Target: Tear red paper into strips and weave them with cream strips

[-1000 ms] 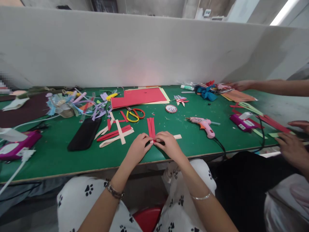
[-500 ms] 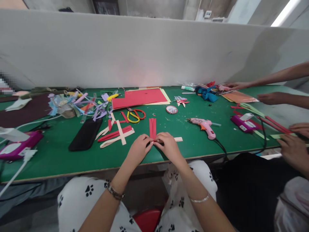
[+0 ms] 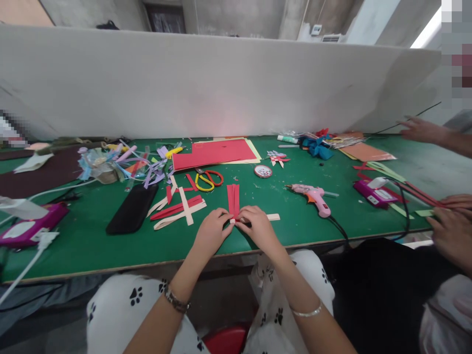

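Two red paper strips [image 3: 233,197] lie side by side, pointing away from me, their near ends between my hands. My left hand [image 3: 214,226] pinches the near end, where a small cream piece shows at the fingertips. My right hand [image 3: 256,225] is closed on the same end from the other side. A cream paper strip [image 3: 273,217] sticks out to the right from under my right hand. Left of my hands lie loose red strips [image 3: 177,208] and a crossed cream strip [image 3: 185,206]. The exact fold between my fingertips is hidden.
Scissors [image 3: 208,180], red paper sheets [image 3: 217,152] and a round badge [image 3: 263,171] lie beyond my hands. A pink glue gun [image 3: 312,195] with a cable is at right, a black phone [image 3: 132,209] at left. Another person's hands [image 3: 452,226] work at far right.
The near ends of the red strips have shifted slightly, and a cream bit now shows between my fingertips. At far right, another person's arm has drawn back from the pile of materials.
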`<state>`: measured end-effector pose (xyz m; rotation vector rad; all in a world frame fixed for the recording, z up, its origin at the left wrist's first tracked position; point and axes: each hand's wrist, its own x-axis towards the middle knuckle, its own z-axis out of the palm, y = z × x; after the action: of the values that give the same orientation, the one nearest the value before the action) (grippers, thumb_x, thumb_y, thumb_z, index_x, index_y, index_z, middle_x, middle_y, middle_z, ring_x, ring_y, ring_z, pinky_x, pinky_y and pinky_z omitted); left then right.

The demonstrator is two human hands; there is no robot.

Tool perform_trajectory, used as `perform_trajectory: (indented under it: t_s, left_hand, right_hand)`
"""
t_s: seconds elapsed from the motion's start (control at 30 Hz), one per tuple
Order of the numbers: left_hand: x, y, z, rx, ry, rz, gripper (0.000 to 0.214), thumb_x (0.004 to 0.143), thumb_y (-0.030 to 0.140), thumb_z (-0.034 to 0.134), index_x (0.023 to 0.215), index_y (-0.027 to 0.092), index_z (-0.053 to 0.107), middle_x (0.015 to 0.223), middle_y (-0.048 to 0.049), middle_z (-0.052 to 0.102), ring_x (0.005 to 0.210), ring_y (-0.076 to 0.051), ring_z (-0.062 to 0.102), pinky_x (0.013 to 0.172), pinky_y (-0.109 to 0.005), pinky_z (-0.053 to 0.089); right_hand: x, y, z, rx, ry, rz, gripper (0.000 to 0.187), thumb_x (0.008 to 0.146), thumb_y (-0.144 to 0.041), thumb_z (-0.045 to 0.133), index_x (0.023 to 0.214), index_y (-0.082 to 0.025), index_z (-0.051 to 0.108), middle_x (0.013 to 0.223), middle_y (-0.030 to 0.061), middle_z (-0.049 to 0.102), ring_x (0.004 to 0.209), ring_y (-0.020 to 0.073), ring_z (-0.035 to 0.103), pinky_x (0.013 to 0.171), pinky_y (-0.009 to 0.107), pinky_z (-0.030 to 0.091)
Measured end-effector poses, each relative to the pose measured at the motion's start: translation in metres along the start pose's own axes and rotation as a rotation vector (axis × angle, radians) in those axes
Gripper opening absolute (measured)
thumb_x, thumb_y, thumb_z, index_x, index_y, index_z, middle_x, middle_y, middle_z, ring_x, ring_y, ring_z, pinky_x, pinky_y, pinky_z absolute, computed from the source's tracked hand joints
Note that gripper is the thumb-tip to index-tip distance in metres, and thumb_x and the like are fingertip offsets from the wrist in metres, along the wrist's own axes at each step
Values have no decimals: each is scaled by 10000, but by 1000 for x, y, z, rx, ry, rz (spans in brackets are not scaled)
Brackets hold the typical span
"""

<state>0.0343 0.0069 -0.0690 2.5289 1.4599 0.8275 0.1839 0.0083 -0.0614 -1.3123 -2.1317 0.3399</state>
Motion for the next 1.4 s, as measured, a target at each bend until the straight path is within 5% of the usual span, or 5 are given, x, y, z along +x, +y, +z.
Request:
perform_trajectory:
  t_s: [1.07, 1.4]
  left_hand:
    - [-1, 0, -1, -46, -4, -57, 131, 788, 151, 508, 881, 158, 599, 822, -32, 593, 770, -145, 564, 692, -257, 471]
    - [-2, 1, -6, 211, -66, -9, 179, 804, 217, 505, 910, 206, 648, 995, -45, 621, 787, -200, 555, 649, -316, 452]
  right_hand:
    - [-1, 6, 2, 86, 38, -4, 71, 706, -120, 606, 708, -187, 627, 798, 31, 624, 751, 152, 511, 691, 279, 396]
    - [0, 5, 2, 75, 26, 7, 71, 701, -112, 606, 713, -179, 630, 806, 37, 629, 755, 157, 511, 698, 286, 402]
